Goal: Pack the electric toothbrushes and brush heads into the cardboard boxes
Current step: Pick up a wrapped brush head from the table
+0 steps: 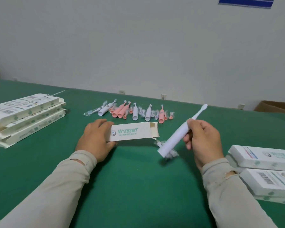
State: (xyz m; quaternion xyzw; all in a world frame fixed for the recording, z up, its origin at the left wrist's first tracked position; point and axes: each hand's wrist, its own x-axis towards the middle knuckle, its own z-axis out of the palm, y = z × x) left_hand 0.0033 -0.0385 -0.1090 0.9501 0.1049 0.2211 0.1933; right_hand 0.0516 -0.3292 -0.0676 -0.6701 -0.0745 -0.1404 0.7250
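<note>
My left hand (95,137) grips the left end of a cream cardboard box (135,131) with green lettering, its right end flap open. My right hand (202,137) holds a white electric toothbrush (178,134) tilted, brush head up to the right and base pointing down toward the box's open end. A brush head in clear wrap (170,153) lies on the table under the toothbrush base. Farther back lies a row of white and pink toothbrushes with wrapped brush heads (132,111).
A stack of flat, unfolded boxes (23,114) sits at the left on the green table (138,186). Closed white boxes (266,171) are piled at the right edge. A brown carton (275,106) stands beyond the table's far right, by the wall.
</note>
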